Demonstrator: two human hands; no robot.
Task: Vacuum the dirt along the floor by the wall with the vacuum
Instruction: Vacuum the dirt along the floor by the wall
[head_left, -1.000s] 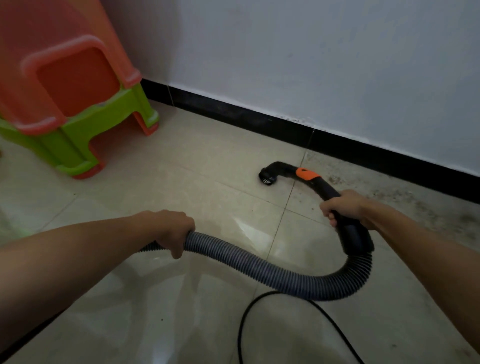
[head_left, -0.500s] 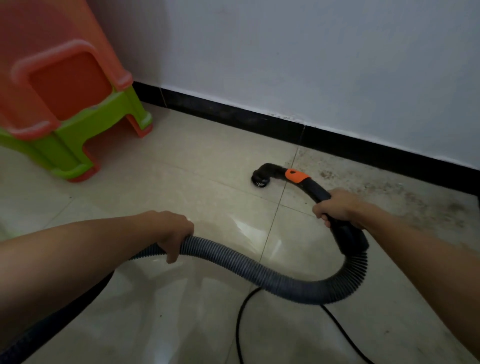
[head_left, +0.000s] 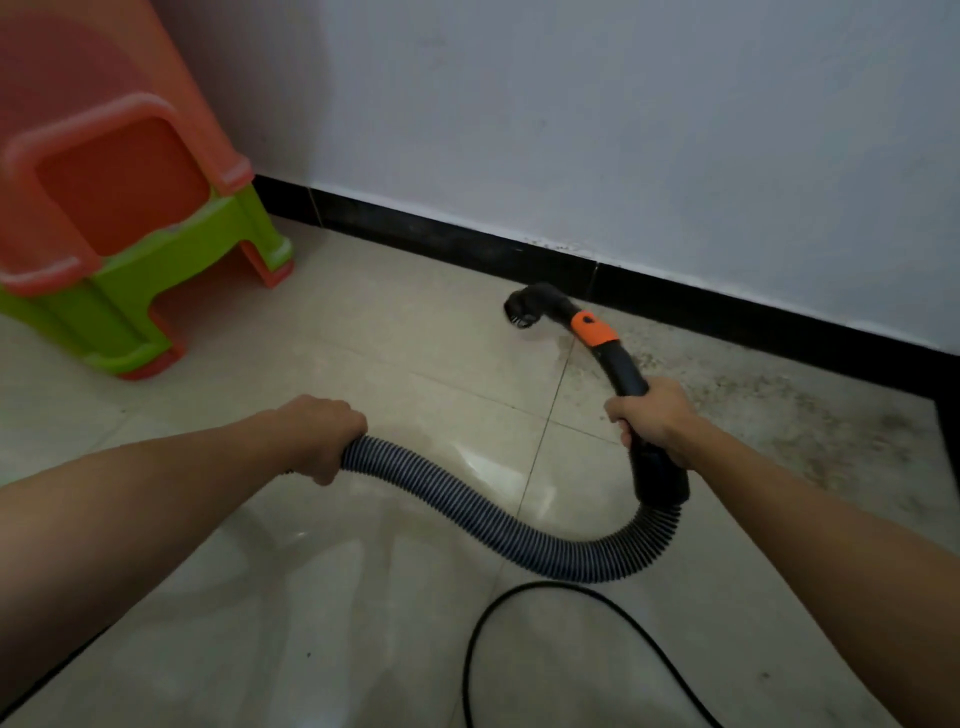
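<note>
Observer: Hands?

Me: Both full. My right hand wraps the black wand low on its curve, just above the cuff where the ribbed hose joins. My left hand grips that hose further back, centre-left of frame, knuckles up. The hose sags between them toward lower centre.

Observer: Working end?

Me: The brush nozzle sits upper centre, past the orange collar. It is just beside the black skirting at the foot of the wall. The mouth faces frame-left and down. I can't tell whether the bristles touch the floor.

Observer: And the dirt?

Me: The dirt is a grey speckled band on the floor tile right of the nozzle, hugging the skirting. Its long axis follows the skirting, slanting down toward the right edge of the frame. Tiles left of the grout line look clean. My reading: the nozzle stands at the band's left end, so the pass should run rightward along the skirting, not out into the room.

Observer: Which hand leads?

Me: The right. It is nearer the dirt and steers the wand. The left only feeds slack.

Observer: Hazards?

Me: The power cord loops at lower centre, below the hose; it could snag, I judge. The stacked plastic stools are upper left, well apart from that path.
</note>
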